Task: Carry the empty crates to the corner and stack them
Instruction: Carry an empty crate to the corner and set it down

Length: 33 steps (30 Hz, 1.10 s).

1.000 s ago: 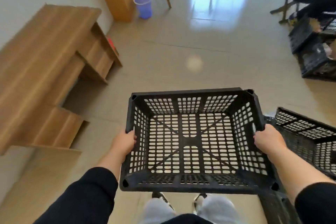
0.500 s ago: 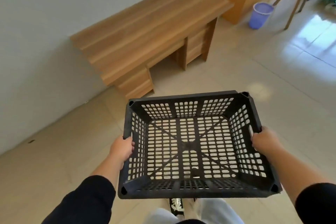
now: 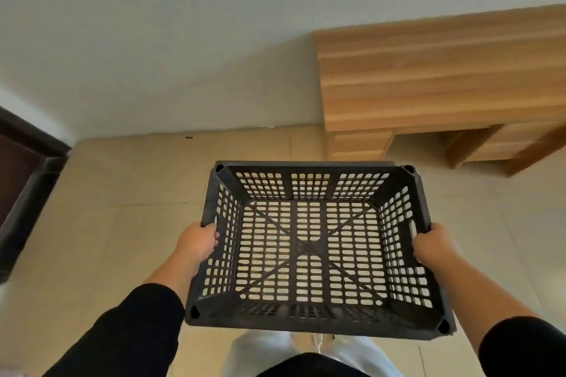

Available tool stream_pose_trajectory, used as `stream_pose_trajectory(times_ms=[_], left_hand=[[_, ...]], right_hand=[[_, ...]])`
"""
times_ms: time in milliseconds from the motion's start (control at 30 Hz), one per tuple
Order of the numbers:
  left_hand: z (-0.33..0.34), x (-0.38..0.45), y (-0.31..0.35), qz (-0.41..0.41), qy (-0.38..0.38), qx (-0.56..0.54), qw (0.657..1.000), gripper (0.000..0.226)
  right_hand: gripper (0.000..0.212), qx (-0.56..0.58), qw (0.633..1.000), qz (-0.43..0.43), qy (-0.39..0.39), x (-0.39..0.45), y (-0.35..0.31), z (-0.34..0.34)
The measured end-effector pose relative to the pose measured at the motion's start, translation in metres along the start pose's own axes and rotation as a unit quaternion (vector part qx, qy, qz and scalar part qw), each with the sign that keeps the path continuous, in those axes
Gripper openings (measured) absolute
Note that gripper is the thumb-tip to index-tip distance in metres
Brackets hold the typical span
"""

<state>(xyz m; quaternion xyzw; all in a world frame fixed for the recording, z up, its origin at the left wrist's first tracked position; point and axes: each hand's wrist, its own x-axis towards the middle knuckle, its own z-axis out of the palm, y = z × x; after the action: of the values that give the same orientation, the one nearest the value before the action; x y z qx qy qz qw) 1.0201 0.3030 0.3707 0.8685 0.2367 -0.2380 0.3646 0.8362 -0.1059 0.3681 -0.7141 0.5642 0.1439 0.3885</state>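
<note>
Head view: black perforated plastic crate [image 3: 309, 248], empty, held level above tiled floor [image 3: 128, 223]. Left hand [image 3: 197, 242] grips left rim; right hand [image 3: 433, 245] grips right rim. Wooden desk [image 3: 444, 70] beyond, against wall.

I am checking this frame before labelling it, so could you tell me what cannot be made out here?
Head view only:
- Fingers of the left hand and right hand: hidden behind the black crate's side walls.
- Wooden desk: cut off by the right edge.
- Dark object at left: blurred and cut off, unidentifiable.
- Feet: hidden beneath the crate.
- Small dark speck by the wall: too small to identify.
</note>
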Motion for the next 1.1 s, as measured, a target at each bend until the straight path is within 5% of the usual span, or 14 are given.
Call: stream_pose_trajectory(times_ms=[300,567,867,1100], left_hand=[[-0.099,0.119,-0.027,-0.063,0.025,-0.07,0.995,0.025],[-0.179,0.236,0.014,-0.07,0.018,-0.083,0.994,0.027],[-0.197,0.348,0.096,-0.059,0.016,-0.054,0.997,0.031],[-0.187,0.425,0.168,-0.074,0.02,-0.03,0.997,0.03]], right_hand=[[0.035,-0.08,0.994,-0.062,-0.04,0.014,-0.157,0.113],[0.028,-0.053,0.996,-0.054,-0.048,0.008,-0.273,0.181],[0.012,-0.018,0.996,-0.054,-0.062,0.059,-0.379,0.213],[0.023,-0.029,0.994,-0.055,-0.085,0.138,-0.463,0.226]])
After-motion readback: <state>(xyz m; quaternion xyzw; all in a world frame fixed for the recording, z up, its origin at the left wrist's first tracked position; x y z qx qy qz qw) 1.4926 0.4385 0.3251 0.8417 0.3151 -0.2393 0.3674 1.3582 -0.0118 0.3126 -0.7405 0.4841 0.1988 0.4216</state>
